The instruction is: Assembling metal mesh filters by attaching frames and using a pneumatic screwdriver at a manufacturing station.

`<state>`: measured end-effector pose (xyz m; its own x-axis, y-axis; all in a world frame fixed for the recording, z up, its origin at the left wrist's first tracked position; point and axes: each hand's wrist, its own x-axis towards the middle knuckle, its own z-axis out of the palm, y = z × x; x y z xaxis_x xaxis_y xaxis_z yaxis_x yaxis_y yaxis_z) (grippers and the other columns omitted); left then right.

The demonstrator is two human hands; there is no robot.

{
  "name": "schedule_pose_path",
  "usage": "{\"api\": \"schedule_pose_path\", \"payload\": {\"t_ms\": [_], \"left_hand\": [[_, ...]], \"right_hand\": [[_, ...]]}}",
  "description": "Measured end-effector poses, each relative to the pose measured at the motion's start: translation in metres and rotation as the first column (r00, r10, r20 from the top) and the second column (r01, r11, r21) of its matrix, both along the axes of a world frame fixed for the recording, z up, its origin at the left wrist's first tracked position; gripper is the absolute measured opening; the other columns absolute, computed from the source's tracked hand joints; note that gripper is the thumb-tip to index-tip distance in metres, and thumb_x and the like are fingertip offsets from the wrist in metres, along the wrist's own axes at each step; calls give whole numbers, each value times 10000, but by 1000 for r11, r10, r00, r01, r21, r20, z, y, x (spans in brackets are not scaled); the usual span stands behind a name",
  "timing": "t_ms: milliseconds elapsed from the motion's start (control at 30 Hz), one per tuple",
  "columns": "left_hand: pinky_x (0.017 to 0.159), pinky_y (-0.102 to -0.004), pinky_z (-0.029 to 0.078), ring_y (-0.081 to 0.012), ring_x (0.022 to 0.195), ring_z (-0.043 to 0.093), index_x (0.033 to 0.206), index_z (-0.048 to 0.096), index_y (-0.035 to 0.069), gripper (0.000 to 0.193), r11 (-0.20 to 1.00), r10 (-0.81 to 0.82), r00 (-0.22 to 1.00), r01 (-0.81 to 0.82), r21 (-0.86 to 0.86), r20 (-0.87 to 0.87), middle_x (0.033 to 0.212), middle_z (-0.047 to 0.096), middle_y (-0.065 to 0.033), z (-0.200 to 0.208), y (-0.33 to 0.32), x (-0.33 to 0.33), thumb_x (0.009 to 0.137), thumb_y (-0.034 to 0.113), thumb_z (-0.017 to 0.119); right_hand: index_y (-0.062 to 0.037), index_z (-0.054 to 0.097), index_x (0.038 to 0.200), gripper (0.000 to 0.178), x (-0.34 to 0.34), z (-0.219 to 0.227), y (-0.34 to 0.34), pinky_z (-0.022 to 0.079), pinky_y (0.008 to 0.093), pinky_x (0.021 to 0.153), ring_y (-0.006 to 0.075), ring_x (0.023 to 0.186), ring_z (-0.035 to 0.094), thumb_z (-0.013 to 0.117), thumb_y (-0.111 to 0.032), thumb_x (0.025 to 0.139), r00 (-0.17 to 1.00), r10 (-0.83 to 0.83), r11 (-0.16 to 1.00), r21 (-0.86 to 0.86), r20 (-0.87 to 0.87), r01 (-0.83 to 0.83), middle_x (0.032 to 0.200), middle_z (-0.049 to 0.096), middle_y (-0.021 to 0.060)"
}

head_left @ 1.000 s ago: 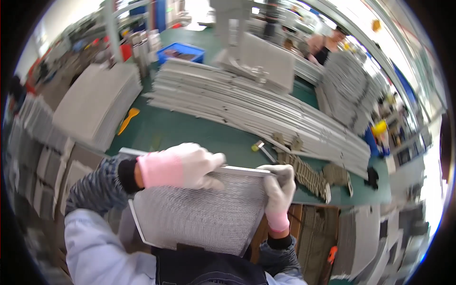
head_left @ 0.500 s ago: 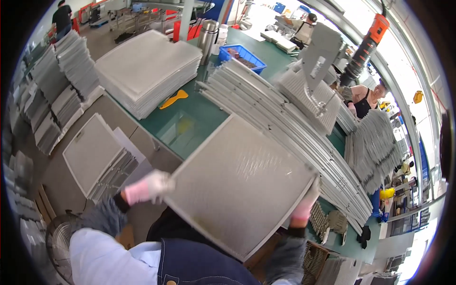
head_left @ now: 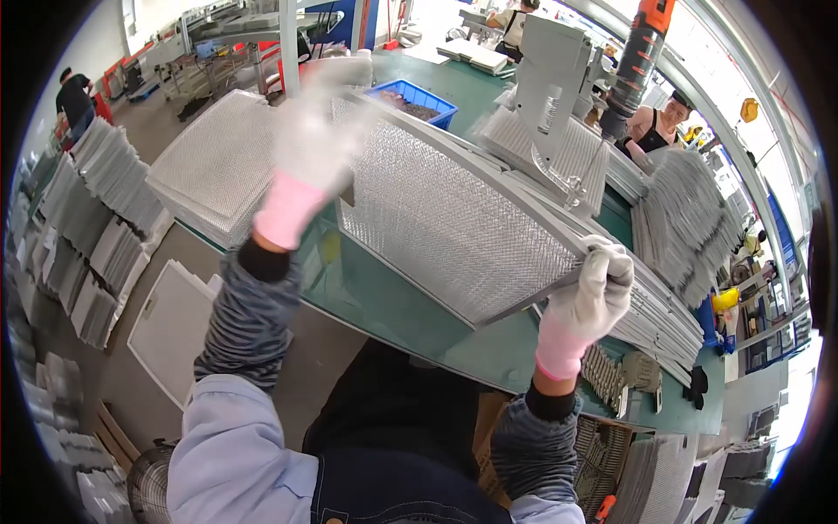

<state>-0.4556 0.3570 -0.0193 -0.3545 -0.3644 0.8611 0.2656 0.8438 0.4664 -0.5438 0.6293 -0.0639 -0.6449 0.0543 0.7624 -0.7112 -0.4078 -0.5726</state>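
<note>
A framed metal mesh panel [head_left: 454, 218] stands tilted over the green table, its silvery mesh toward me. Its right corner is pinched in my right hand [head_left: 587, 301], which wears a white glove with a pink cuff. My left hand [head_left: 319, 144], gloved alike, is raised by the panel's upper left corner. Motion smears its fingers, so whether it grips the frame cannot be made out. Behind that hand lies a stack of mesh sheets [head_left: 209, 166], partly covered by it. Long metal frame strips [head_left: 655, 327] lie on the table, partly hidden behind the panel.
A blue bin [head_left: 415, 98] holds small parts beyond the panel. An orange-and-black power tool [head_left: 635, 65] hangs at the upper right near a grey machine [head_left: 550, 87]. More stacked panels [head_left: 685, 223] stand at the right, others [head_left: 118, 179] at the left. A co-worker [head_left: 659, 127] is across the table.
The panel has gone from lying nearly flat before me to tilted upright, farther over the table. My left hand has swung up and away; my right hand still holds a corner.
</note>
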Motion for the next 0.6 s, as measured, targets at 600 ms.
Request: {"api": "schedule_pose_path", "payload": {"t_ms": [600], "left_hand": [[755, -402, 367, -251, 807, 486, 991, 593, 108, 518, 899, -61, 990, 111, -424, 129, 811, 480, -44, -2, 104, -45, 557, 325, 773]], "right_hand": [[54, 659, 1098, 333, -57, -5, 45, 494, 250, 690, 94, 786, 597, 643, -210, 896, 882, 161, 602, 664, 443, -443, 845, 668, 68]]}}
